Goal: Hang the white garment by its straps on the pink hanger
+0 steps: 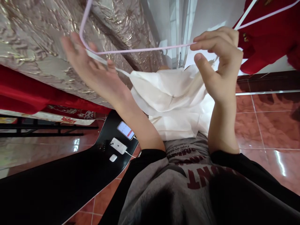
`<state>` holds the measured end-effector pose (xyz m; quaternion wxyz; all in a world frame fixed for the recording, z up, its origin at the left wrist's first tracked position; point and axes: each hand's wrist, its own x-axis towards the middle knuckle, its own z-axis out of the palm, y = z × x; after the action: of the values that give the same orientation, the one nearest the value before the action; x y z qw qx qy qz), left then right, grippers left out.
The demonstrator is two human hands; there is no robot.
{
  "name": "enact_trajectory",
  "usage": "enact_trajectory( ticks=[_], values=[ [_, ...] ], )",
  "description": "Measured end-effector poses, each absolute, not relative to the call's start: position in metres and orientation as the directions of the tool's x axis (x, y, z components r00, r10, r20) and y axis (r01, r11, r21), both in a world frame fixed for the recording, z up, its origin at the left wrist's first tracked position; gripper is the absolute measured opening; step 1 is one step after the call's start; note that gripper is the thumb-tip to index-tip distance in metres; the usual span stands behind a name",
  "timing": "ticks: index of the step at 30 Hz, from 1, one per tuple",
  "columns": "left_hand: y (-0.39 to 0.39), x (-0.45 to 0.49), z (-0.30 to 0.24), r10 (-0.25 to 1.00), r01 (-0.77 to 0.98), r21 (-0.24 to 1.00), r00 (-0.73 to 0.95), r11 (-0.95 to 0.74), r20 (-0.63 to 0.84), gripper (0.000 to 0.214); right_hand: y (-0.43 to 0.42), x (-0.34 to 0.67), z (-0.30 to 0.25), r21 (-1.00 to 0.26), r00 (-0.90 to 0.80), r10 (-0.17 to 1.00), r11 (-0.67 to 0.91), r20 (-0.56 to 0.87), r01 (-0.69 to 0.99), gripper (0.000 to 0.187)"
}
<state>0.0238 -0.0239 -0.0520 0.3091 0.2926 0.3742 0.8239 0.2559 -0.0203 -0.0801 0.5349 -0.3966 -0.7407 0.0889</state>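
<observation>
A thin pink wire hanger [140, 50] runs close in front of me, bent at its left corner and leaving the view at the top. My right hand [220, 59] has its bent fingers around the hanger's right part, with the thumb apart. My left hand [93, 68] is at the left corner, palm turned up and fingers spread. A white strap [122, 72] crosses this hand from the corner to the white cloth garment [171, 93], which hangs in loose folds between my forearms. Another white strip [246, 14] rises beyond my right hand.
On the left, a black table [65, 175] carries a lit phone [126, 129], a white phone [118, 146] on a cable and a small white case [113, 157]. Shiny beige fabric [47, 62] and red cloth [21, 90] hang above. Red clothing [260, 40] hangs at right.
</observation>
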Motion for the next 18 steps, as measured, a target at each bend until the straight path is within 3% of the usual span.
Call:
enact_trajectory(
  ticks=[5,7,9,11,13,15,17,18],
  values=[
    [-0.021,0.052,-0.064,0.895,-0.418,0.795,-0.282,-0.44,0.347,0.024,-0.019,0.25,-0.084,-0.558,-0.135,0.65,0.726,0.748,0.401,0.017],
    [-0.022,0.061,-0.061,0.867,-0.376,0.785,-0.289,-0.492,0.405,0.024,-0.019,0.245,-0.087,-0.556,-0.019,0.591,0.769,0.807,0.314,0.019],
    [-0.024,0.065,-0.059,0.844,-0.332,0.786,-0.334,-0.523,0.42,0.026,-0.018,0.242,-0.089,-0.567,0.25,0.515,0.794,0.82,0.221,0.021],
    [-0.024,0.064,-0.058,0.836,-0.298,0.796,-0.355,-0.526,0.419,0.028,-0.018,0.243,-0.087,-0.636,0.533,0.517,0.77,0.67,0.053,0.031],
    [-0.023,0.062,-0.059,0.833,-0.268,0.808,-0.358,-0.525,0.422,0.029,-0.018,0.248,-0.084,-0.725,0.632,0.664,0.651,0.4,-0.225,0.036],
    [-0.023,0.06,-0.059,0.823,-0.249,0.805,-0.362,-0.538,0.438,0.027,-0.017,0.258,-0.08,-0.792,0.494,0.853,0.416,0.169,-0.448,0.025],
    [-0.022,0.06,-0.06,0.806,-0.238,0.792,-0.373,-0.562,0.46,0.022,-0.017,0.27,-0.078,-0.859,0.293,0.953,0.214,0.079,-0.466,0.012],
    [-0.022,0.06,-0.059,0.798,-0.233,0.785,-0.376,-0.574,0.472,0.02,-0.017,0.277,-0.078,-0.897,0.221,0.97,0.183,0.099,-0.401,0.012]
  ],
)
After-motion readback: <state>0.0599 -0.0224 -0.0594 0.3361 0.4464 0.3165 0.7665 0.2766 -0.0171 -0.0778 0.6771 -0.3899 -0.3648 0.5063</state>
